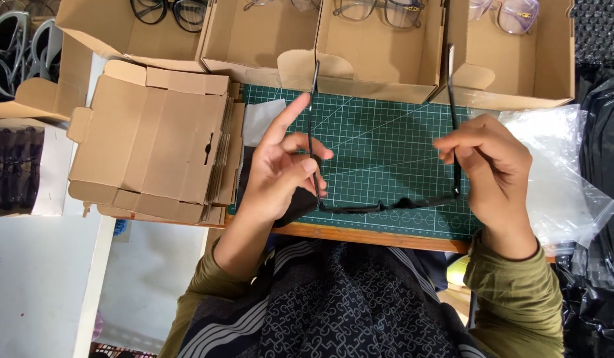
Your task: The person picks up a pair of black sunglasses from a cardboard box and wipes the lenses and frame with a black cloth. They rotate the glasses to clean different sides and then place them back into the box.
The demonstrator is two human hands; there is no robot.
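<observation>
Holding black glasses (385,206) over green cutting mat (386,132) — both temple arms point far, front bar near the body. Left hand (280,174) pinches left temple, thumb and fingers closed on it, index raised straight. Right hand (487,159) curls fingers shut around right temple. Flat cardboard box blanks (148,139) stacked left. Four open cardboard boxes (380,59) far — glasses inside each. Crinkled clear plastic bag (558,179) right.

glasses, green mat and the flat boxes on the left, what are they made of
Glasses: thin black frame, likely plastic, though metal is possible. Mat: matte green with a printed white grid, probably rubbery vinyl. Boxes: dull brown cardboard with creases and tabs.
</observation>
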